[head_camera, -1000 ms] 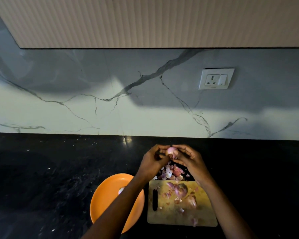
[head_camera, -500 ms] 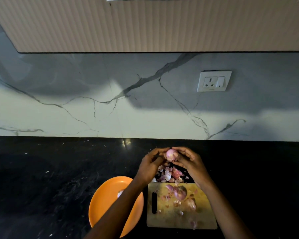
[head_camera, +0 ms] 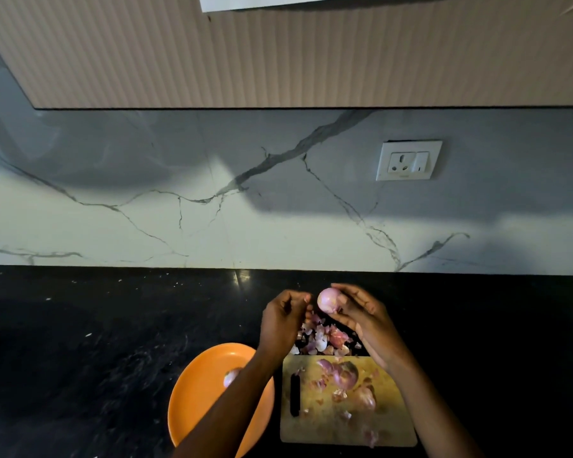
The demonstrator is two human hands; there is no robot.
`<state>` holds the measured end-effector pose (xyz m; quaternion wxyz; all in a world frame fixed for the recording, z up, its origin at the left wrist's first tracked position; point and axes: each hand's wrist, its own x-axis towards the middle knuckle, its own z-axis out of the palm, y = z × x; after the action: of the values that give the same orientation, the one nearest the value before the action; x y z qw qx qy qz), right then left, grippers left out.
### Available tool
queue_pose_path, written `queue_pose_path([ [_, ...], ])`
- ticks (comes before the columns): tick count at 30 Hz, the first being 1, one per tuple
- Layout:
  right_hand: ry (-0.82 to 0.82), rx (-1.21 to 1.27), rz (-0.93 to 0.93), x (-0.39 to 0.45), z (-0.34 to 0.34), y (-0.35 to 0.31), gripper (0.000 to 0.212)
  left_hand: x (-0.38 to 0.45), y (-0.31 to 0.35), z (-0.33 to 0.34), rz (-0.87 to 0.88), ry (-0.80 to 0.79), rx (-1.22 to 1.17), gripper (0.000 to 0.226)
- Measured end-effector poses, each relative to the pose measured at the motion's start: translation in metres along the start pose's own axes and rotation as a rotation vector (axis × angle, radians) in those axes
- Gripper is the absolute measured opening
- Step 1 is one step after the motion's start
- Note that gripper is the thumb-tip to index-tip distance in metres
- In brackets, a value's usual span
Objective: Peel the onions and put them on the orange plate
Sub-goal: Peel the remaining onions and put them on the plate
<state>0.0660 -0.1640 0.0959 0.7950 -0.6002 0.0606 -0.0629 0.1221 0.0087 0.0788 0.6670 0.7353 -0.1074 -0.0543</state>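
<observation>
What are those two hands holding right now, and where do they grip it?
The right hand holds a small, round, pale-pink peeled onion by its right side, fingers curled round it. The left hand is off the onion; whether it pinches any peel cannot be told.

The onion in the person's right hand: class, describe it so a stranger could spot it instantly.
Start at the wooden cutting board on the black counter and look just beyond its far edge, above the heap of peels. There the right hand grips a small pale pink onion. Unlike the onions on the board and plate, it is held in the air.
</observation>
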Motion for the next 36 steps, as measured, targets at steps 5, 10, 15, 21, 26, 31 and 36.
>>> queue_pose_path([
  [5,0.014,0.093,0.025,0.002,0.000,-0.007,0.038,0.005,-0.009,-0.006,-0.023,-0.050,0.267,0.012],
  [10,0.041,0.103,0.025,0.003,-0.002,-0.006,0.031,0.002,0.008,-0.004,0.036,-0.030,0.280,0.010],
  [15,0.034,0.077,0.022,0.002,0.000,-0.007,0.033,-0.005,0.020,0.002,0.163,-0.071,0.105,0.033],
  [21,0.003,0.001,0.022,0.000,0.003,-0.003,0.029,-0.005,0.017,0.007,0.147,-0.074,0.085,0.018],
  [26,-0.001,-0.020,0.035,-0.002,0.003,-0.001,0.034,-0.005,0.012,0.000,0.142,-0.101,0.112,0.012],
  [31,-0.012,-0.025,0.035,-0.003,0.006,-0.003,0.035,-0.005,0.009,-0.003,0.115,-0.092,0.071,0.012],
  [36,0.005,-0.016,0.027,-0.003,0.007,-0.005,0.031,-0.007,0.015,-0.001,0.089,-0.132,0.008,0.012],
])
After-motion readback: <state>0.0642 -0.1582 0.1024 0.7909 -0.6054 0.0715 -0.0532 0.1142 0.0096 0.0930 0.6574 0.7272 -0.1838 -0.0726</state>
